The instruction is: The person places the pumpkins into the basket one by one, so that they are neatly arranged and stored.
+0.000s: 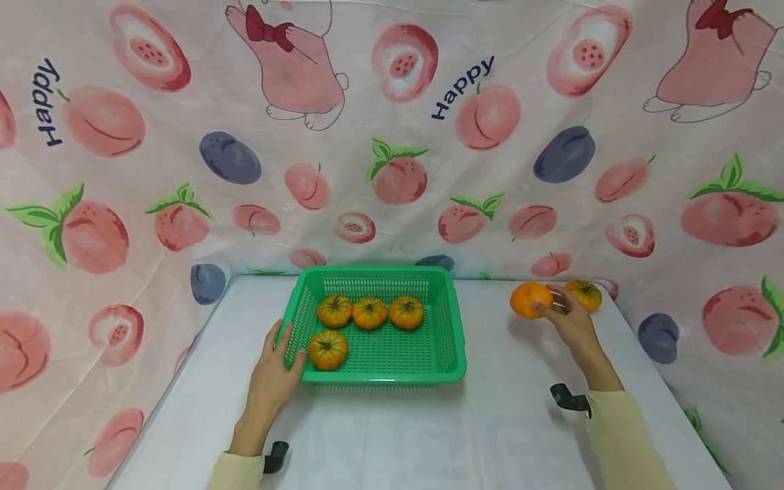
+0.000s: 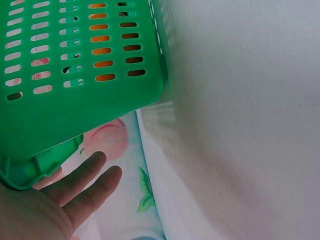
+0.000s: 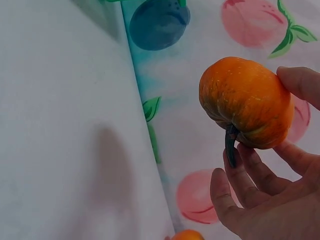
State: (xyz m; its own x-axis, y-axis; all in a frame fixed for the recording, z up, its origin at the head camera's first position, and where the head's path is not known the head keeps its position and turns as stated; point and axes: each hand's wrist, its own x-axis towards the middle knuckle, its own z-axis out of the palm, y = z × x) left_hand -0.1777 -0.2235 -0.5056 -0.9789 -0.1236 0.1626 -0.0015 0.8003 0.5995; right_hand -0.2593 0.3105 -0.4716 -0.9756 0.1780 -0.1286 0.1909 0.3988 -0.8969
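Observation:
My right hand (image 1: 573,322) pinches a small orange pumpkin (image 1: 530,300) between thumb and fingers, above the right side of the table. The right wrist view shows its dark stem (image 3: 231,142) pointing down beside the fingertips. A green plastic basket (image 1: 392,378) stands mid-table. Three small pumpkins sit in a row inside, including a right-hand one (image 1: 407,313), and another pumpkin (image 1: 327,350) lies at the near left. My left hand (image 1: 275,378) rests at the basket's left rim, its fingers (image 2: 92,197) fairly straight along the outside.
Another pumpkin (image 1: 584,295) lies at the table's far right, partly behind my right hand. The white table (image 1: 392,435) meets a fruit-printed cloth (image 1: 367,122) at its back and sides. A black wrist device (image 1: 569,397) sits at the right sleeve, another device (image 1: 276,456) at the left.

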